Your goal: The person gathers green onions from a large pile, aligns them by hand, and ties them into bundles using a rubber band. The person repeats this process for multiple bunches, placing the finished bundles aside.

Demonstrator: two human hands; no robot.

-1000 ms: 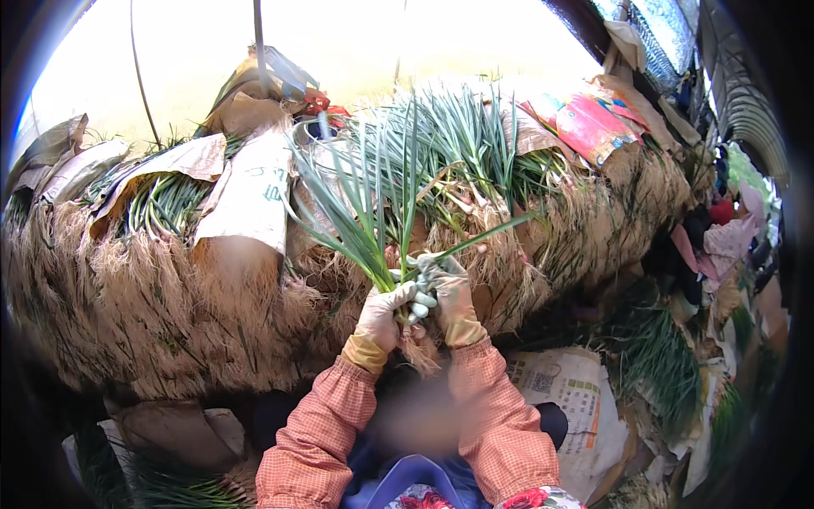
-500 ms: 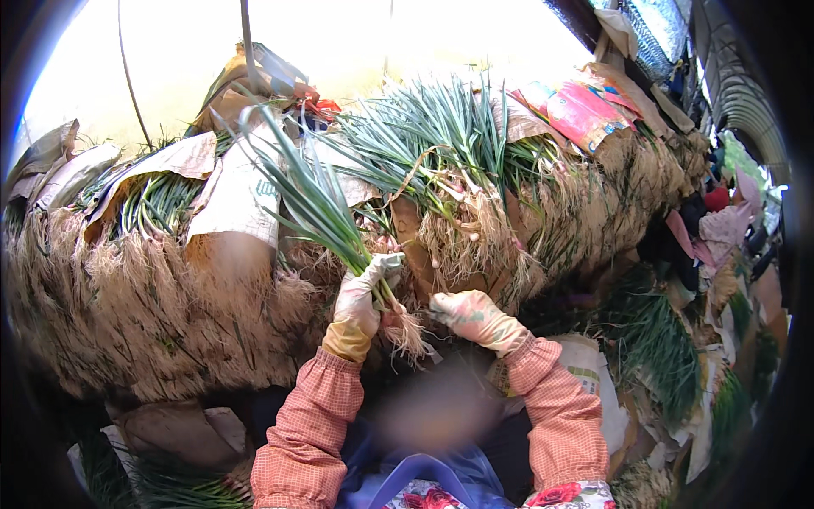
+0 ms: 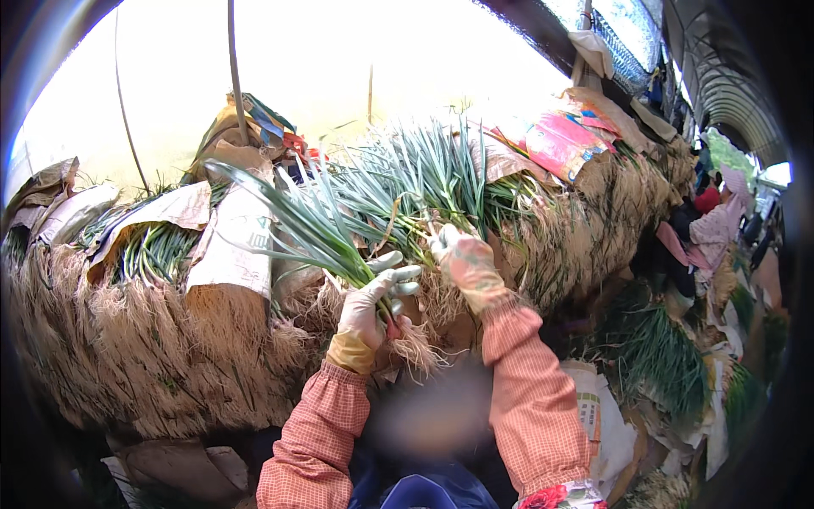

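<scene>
A bunch of green onions point(image 3: 335, 246) lies in my gloved left hand point(image 3: 373, 301), leaves slanting up to the left and pale roots hanging below the palm. The thumb and fingers of that hand are partly spread around the stalks. My gloved right hand point(image 3: 465, 259) is at the front of a loose heap of green onions point(image 3: 424, 170) on the stack before me. Its fingers are bent and closed at the stalk ends of the heap, on what looks like a green onion; the fingertips are partly hidden.
A long stack of onion bundles point(image 3: 161, 356) runs across in front, roots facing me. Sacks point(image 3: 233, 246) and a pink printed bag point(image 3: 564, 144) cover parts of it. More green onions point(image 3: 657, 356) lie at the right. A person in pink point(image 3: 721, 220) is farther off at the right.
My right hand has moved up and away from me to the heap. My left hand's fingers have spread somewhat, with the bunch still in it. The view has shifted slightly.
</scene>
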